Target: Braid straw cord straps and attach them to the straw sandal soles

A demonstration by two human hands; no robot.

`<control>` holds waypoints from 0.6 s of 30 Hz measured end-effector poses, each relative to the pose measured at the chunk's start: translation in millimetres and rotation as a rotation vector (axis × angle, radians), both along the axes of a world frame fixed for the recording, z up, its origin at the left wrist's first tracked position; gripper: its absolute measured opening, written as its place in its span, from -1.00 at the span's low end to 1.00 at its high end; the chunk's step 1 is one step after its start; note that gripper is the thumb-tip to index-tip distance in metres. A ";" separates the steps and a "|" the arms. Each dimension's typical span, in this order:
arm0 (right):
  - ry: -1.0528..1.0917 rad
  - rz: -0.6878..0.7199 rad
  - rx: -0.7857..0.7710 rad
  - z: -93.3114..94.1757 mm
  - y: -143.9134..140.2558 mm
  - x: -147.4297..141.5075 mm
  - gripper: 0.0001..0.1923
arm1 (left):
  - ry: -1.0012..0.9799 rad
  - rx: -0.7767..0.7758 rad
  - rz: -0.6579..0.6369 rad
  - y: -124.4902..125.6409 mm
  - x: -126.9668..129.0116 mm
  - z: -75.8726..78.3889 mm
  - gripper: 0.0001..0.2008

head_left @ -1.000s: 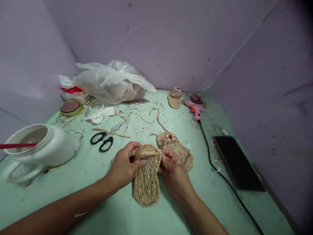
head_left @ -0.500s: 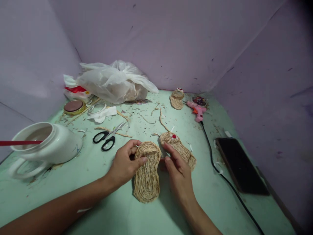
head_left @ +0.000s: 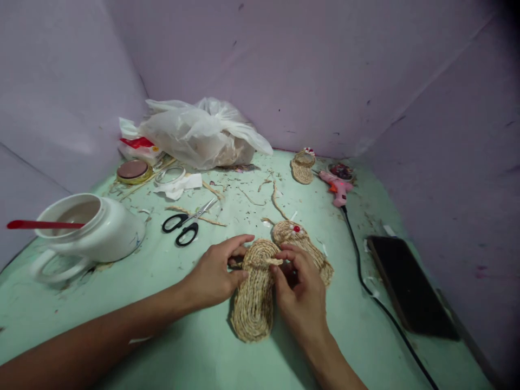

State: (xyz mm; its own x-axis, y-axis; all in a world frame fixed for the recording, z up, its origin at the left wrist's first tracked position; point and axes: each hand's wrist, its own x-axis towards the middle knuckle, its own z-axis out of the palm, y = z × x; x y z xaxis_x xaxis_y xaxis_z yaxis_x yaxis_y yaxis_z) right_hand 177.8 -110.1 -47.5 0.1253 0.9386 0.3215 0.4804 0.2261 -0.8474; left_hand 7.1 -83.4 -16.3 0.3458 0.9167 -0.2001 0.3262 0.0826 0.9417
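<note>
A small woven straw slipper (head_left: pixel 252 306) lies sole-shaped and upright-on in front of me, made of coiled braided cord. A short braided strap (head_left: pixel 273 261) crosses its upper part. My left hand (head_left: pixel 219 273) grips the slipper's left edge, thumb at the rim, by the strap's other end. My right hand (head_left: pixel 303 284) pinches the strap's right end between thumb and fingers. Just behind that hand lies a second woven slipper (head_left: pixel 311 248) with a red bead (head_left: pixel 297 229) on it, partly covered by the hand.
Black-handled scissors (head_left: pixel 188 223) and cord scraps (head_left: pixel 278 200) lie beyond my hands. A white mug (head_left: pixel 117 227) rests tipped at left. A pink glue gun (head_left: pixel 339 187), its black cable (head_left: pixel 356 260) and a phone (head_left: pixel 410 284) are at right. Behind sit a plastic bag (head_left: pixel 199 132) and a finished-looking slipper (head_left: pixel 303 172).
My right hand has come in to the slipper's upper right and now pinches the strap end, which shows across the top. My left thumb has shifted toward the slipper's edge. The view has shifted slightly.
</note>
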 end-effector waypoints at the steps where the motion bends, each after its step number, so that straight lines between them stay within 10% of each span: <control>1: -0.175 -0.007 0.092 4.2 -0.2 -0.5 -0.81 | 0.014 0.013 0.002 -0.9 0.0 -1.5 -0.42; 8: -0.555 0.303 0.307 20.7 7.5 -4.7 -0.71 | 0.045 0.121 0.001 -4.0 0.4 -7.1 -0.44; 18: -0.518 0.287 0.325 17.8 4.3 -7.1 -0.83 | -0.044 0.078 -0.011 -7.7 3.0 -8.7 -0.54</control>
